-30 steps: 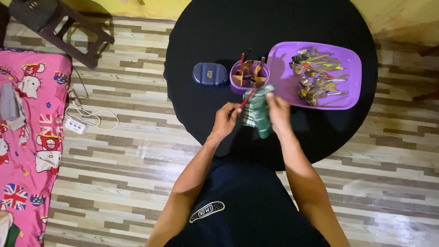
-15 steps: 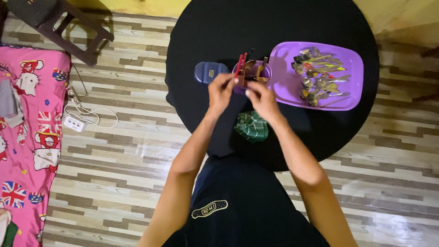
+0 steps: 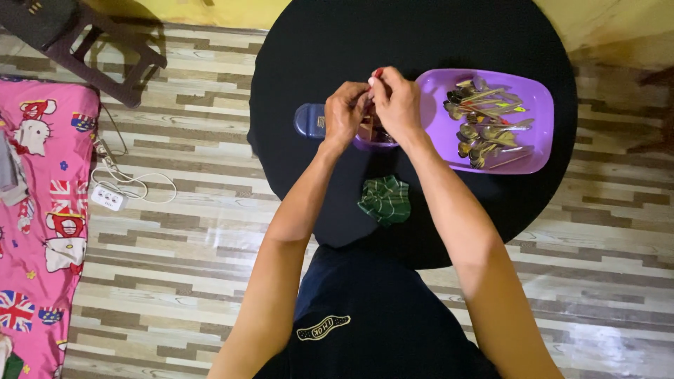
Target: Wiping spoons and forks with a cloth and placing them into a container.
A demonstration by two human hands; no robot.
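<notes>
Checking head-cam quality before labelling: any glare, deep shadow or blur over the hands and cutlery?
Head view: the round black table is so dark it shows no surface detail; the left hand and right hand are evenly lit and sharp; the metal spoons on the purple plastic tray glint with small highlights; the striped wooden floor has mild sheen; frame corners dim.

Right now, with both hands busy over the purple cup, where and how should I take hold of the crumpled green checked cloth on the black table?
Pinch the crumpled green checked cloth at its raised folds in the middle, coming straight down from above. It lies bunched and alone on the round black table, near the person's edge, with nothing touching it, so the top is open and the ridges give the fingers something to close on.
</notes>
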